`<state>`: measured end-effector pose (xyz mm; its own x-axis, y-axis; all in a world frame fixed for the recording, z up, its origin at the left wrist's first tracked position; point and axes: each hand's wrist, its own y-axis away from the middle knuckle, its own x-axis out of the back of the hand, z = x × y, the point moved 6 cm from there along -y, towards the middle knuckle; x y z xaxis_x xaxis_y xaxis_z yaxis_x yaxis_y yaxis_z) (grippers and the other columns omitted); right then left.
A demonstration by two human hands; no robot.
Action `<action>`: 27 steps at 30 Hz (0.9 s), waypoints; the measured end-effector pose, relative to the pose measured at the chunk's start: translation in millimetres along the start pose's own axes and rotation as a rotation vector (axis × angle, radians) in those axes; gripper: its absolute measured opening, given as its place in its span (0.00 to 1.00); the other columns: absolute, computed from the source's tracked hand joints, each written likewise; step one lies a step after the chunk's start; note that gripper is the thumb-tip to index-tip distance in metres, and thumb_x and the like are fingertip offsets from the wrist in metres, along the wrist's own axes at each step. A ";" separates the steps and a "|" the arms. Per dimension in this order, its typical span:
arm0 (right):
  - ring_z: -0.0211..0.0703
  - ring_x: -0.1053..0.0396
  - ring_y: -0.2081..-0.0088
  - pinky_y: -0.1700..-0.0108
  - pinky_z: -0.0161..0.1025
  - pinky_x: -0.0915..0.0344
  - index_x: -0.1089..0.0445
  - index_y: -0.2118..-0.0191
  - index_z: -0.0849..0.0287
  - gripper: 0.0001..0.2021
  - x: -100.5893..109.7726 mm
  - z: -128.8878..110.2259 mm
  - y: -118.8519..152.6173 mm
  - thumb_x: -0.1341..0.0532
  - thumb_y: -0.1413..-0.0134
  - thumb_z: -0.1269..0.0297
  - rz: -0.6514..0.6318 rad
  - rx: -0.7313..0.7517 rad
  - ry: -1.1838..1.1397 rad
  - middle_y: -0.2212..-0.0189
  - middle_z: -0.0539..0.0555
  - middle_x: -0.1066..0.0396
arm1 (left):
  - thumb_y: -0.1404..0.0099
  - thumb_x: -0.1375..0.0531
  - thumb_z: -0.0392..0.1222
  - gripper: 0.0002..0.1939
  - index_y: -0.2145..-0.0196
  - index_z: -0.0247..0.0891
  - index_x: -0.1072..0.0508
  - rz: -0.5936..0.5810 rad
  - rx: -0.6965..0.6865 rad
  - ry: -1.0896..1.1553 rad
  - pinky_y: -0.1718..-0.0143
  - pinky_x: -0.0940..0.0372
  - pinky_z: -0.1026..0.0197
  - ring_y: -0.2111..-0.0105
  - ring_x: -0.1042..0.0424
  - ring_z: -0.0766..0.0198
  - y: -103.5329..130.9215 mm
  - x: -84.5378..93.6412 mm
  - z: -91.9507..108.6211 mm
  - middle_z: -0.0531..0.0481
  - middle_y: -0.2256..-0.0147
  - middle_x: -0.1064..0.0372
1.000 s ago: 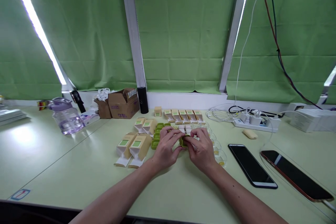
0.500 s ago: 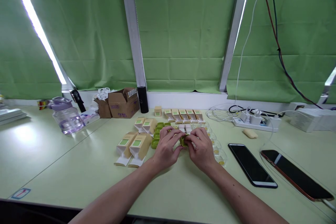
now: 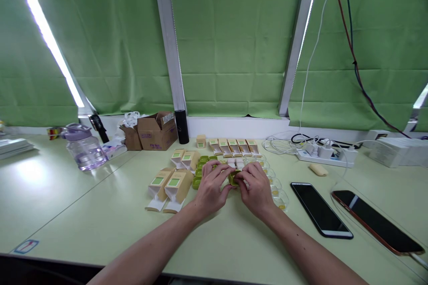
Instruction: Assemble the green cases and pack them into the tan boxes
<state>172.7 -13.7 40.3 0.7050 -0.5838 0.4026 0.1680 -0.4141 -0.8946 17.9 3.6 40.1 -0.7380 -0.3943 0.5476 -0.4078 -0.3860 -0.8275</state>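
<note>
Between my two hands is a small green container, gripped at its sides by the fingertips. My left hand has its fingers closed on the container's left side. From the right, my right hand pinches the same piece, its fingers hiding part of it. Several green containers stand in rows just left of my left hand. Clear plastic cups with yellow bottoms lie in a column beside my right hand. Some white pieces show behind the hands.
Open kraft boxes stand at the left, with more in a back row. Two phones lie at the right near a power strip. A purple-lidded jug and a cardboard box stand back left.
</note>
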 end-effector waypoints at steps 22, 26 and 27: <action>0.47 0.39 0.61 0.62 0.43 0.40 0.26 0.66 0.58 0.11 -0.7 -0.9 0.6 0.41 0.33 0.76 0.011 -0.001 -0.010 0.68 0.54 0.33 | 0.34 0.35 0.31 0.23 0.43 0.42 0.24 0.007 0.024 -0.062 0.44 0.37 0.44 0.45 0.35 0.45 -0.5 1.6 0.0 0.43 0.49 0.23; 0.48 0.39 0.61 0.62 0.43 0.40 0.26 0.66 0.57 0.11 -0.7 -1.1 0.4 0.41 0.33 0.76 0.012 0.001 -0.007 0.68 0.54 0.33 | 0.34 0.36 0.31 0.23 0.42 0.43 0.24 0.002 0.031 -0.069 0.43 0.37 0.43 0.44 0.34 0.46 0.0 1.2 -1.1 0.43 0.49 0.23; 0.48 0.39 0.61 0.63 0.43 0.40 0.26 0.66 0.57 0.11 -0.9 -1.0 0.4 0.41 0.33 0.76 0.011 0.001 -0.006 0.68 0.55 0.33 | 0.34 0.36 0.31 0.24 0.42 0.43 0.24 -0.002 0.034 -0.069 0.43 0.37 0.43 0.44 0.34 0.46 0.0 1.1 -1.3 0.43 0.49 0.22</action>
<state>171.5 -14.1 39.7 0.7112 -0.5837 0.3917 0.1612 -0.4069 -0.8992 16.4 4.2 40.6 -0.6979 -0.4492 0.5579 -0.3900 -0.4150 -0.8220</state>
